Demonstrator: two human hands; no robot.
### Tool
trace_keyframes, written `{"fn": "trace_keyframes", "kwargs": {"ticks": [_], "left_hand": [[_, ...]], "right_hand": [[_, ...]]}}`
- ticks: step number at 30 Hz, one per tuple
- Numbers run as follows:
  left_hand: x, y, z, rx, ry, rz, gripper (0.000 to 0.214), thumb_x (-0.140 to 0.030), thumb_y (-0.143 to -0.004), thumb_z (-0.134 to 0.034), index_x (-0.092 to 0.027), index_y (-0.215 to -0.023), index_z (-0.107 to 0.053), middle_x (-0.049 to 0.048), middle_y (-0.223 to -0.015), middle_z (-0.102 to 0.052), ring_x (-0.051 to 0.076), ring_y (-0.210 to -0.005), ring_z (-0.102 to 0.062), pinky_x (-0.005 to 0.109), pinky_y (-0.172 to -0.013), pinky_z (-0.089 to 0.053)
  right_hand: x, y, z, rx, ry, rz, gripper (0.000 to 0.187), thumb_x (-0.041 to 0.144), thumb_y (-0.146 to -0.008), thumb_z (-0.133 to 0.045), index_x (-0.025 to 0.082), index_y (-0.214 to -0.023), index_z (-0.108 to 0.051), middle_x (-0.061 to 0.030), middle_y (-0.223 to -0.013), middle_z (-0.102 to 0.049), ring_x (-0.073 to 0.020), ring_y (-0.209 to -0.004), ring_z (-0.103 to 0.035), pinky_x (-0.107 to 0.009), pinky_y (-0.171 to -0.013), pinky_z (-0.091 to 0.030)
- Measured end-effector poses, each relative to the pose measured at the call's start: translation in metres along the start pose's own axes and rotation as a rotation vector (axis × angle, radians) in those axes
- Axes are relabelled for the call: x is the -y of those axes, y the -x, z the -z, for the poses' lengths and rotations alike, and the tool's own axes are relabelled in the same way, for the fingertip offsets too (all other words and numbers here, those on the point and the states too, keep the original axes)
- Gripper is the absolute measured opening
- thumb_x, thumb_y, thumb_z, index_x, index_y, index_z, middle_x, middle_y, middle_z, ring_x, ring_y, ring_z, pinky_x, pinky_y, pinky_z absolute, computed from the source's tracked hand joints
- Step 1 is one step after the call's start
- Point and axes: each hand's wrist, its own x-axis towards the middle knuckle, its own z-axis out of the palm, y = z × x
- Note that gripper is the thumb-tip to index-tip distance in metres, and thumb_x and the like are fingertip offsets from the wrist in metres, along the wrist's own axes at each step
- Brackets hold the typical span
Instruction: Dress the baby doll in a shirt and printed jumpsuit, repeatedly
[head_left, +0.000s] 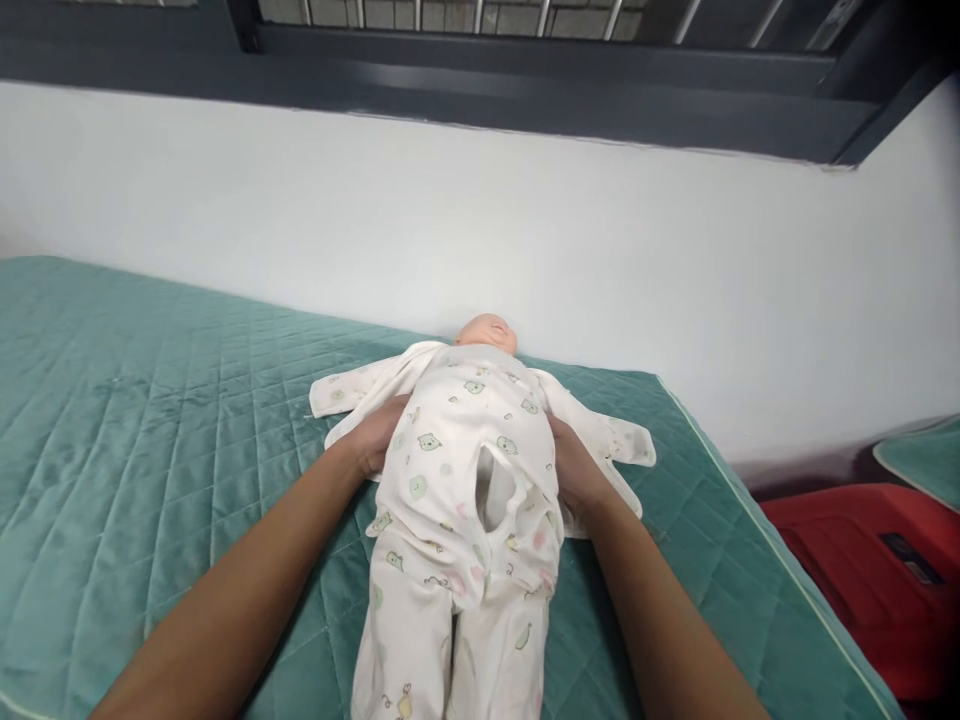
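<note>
A baby doll lies on its back on a green quilted mattress, head toward the wall. It wears a white romper printed with small green and pink figures, with a gap open at the crotch. My left hand grips the doll's torso on its left side, fingers tucked under the cloth. On the other side, my right hand holds the torso the same way. The romper's sleeves spread out flat to both sides.
A white wall runs right behind the doll's head, with a dark window frame above. The mattress edge falls off at the right, where a red object stands on the floor beside it.
</note>
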Motion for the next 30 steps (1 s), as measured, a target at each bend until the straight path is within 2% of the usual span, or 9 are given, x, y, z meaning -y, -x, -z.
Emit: {"fn": "trace_keyframes", "kwargs": {"ticks": [4,7,16,21,25,30], "left_hand": [[0.0067,-0.0071,0.0061,0.054,0.054,0.067,0.041,-0.028,-0.066,-0.081,-0.011,-0.103,-0.072,0.0114,-0.09,-0.075,0.031,-0.098,-0.065,0.041,-0.087,-0.05],[0.008,-0.0087,0.0078,0.035,0.017,0.076,0.045,-0.023,-0.062,-0.083,-0.013,-0.105,-0.072,0.0123,-0.094,-0.075,0.032,-0.098,-0.066,0.042,-0.086,-0.051],[0.0097,-0.0083,0.0099,0.069,0.012,0.061,0.044,-0.024,-0.066,-0.081,-0.014,-0.107,-0.072,0.0129,-0.1,-0.074,0.031,-0.1,-0.065,0.042,-0.087,-0.052],[0.0064,-0.0057,0.0073,0.061,-0.048,-0.013,0.043,-0.025,-0.065,-0.081,-0.013,-0.105,-0.073,0.0129,-0.099,-0.075,0.032,-0.103,-0.064,0.042,-0.088,-0.051],[0.0066,-0.0052,0.007,0.058,-0.068,-0.022,0.042,-0.025,-0.065,-0.08,-0.015,-0.106,-0.073,0.0108,-0.099,-0.075,0.032,-0.106,-0.063,0.041,-0.088,-0.051],[0.0098,-0.0081,0.0101,0.087,-0.065,0.025,0.045,-0.027,-0.067,-0.08,-0.017,-0.11,-0.071,0.0103,-0.098,-0.074,0.031,-0.102,-0.064,0.041,-0.087,-0.051]], "right_hand": [[0.0092,0.0001,0.0,-0.035,0.124,0.074,0.044,0.034,-0.072,-0.075,0.027,-0.115,-0.071,-0.0065,-0.116,-0.071,-0.0323,-0.117,-0.059,-0.043,-0.102,-0.047],[0.0108,0.0002,0.0012,-0.012,0.132,0.072,0.043,0.034,-0.074,-0.072,0.026,-0.117,-0.07,-0.0061,-0.113,-0.073,-0.0315,-0.117,-0.059,-0.043,-0.1,-0.047],[0.002,-0.0022,0.0059,0.003,0.201,0.038,0.037,0.033,-0.074,-0.068,0.022,-0.11,-0.071,-0.0056,-0.117,-0.071,-0.0289,-0.108,-0.062,-0.043,-0.098,-0.048],[0.003,-0.0026,0.0066,0.005,0.208,0.018,0.037,0.03,-0.071,-0.072,0.025,-0.107,-0.072,-0.0057,-0.116,-0.071,-0.0299,-0.11,-0.061,-0.042,-0.098,-0.047],[0.0019,-0.0015,0.0058,0.029,0.161,0.059,0.04,0.031,-0.074,-0.069,0.024,-0.113,-0.069,-0.0048,-0.118,-0.07,-0.0291,-0.11,-0.062,-0.044,-0.099,-0.047],[0.0027,-0.0005,0.0014,0.006,0.061,0.104,0.04,0.034,-0.073,-0.074,0.028,-0.113,-0.071,-0.0044,-0.117,-0.071,-0.029,-0.109,-0.063,-0.04,-0.097,-0.048]]}}
